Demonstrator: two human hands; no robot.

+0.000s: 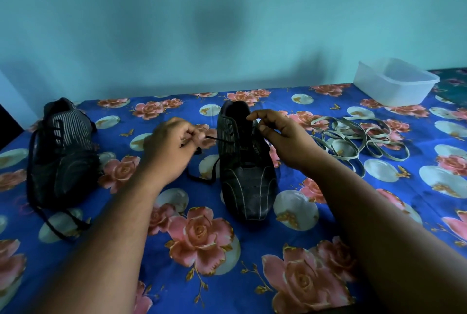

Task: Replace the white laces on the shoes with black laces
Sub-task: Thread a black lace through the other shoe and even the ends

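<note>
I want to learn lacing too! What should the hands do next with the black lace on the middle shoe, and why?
Probably pull the black lace snug out to the left. The left hand pinches its end, stretched from the middle shoe, while slack loops lie beside the shoe. The right hand is at the tongue.

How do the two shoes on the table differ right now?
The left shoe lies untouched near the table's edge, tipped toward one side, its black lace trailing loose onto the cloth. The middle shoe stands upright with its toe toward the camera and is being worked on: the left hand pinches the black lace beside it, and the right hand reaches over its opening. Both are dark with pale stripes.
</note>
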